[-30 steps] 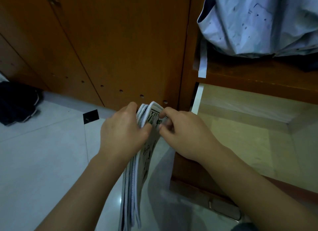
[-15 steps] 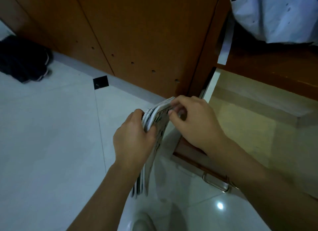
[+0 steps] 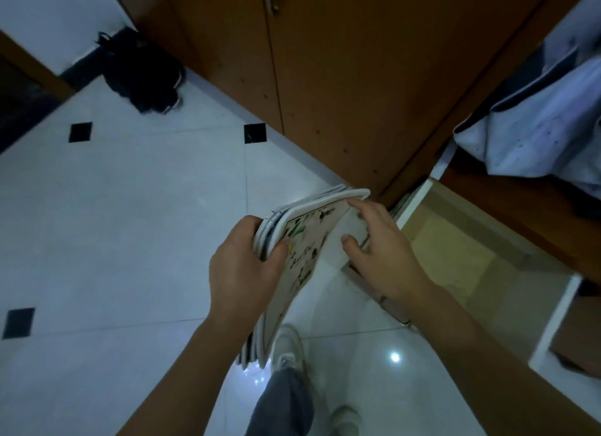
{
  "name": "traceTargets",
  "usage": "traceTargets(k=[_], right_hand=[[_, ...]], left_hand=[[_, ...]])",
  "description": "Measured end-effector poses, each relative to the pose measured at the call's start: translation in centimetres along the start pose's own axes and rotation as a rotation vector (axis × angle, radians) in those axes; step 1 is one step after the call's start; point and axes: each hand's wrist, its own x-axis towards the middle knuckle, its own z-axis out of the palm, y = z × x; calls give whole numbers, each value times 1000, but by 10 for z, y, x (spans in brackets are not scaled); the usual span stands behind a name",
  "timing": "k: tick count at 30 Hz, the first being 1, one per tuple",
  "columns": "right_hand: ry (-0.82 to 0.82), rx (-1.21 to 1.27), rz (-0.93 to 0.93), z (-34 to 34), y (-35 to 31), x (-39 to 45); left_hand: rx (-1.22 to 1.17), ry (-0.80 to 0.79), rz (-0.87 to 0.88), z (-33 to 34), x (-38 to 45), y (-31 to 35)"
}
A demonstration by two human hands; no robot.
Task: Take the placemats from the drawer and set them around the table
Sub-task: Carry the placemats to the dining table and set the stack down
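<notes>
Placemats [image 3: 302, 250] hang edge-up just left of the open drawer [image 3: 461, 257], clear of it. Your left hand [image 3: 242, 270] grips the stack's top edge; your right hand [image 3: 380, 250] rests loosely open against its face. Thin, floppy, likely slippery; support underneath.

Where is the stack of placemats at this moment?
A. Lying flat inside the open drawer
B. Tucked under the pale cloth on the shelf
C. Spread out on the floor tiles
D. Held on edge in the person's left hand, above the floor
D: the left hand grips the stack of placemats on edge over the tiled floor, while the right hand touches its face beside the open drawer.
</notes>
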Motion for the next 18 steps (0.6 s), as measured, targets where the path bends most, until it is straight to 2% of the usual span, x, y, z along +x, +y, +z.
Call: traceTargets(k=[3,8,13,18], right_hand=[[-34,3,2,-31,-67,-6],[-52,-2,-58,-82,-188,-15],[-82,-23,-111,-121,-290,-32],[-128,8,-180,-146,-370,-50]], left_hand=[[-15,24,-60,-67,-4,24],[-8,13,-52,-174,-15,68],[-47,100,-64,-279,-35,105],[-19,214,-60,-355,-67,129]])
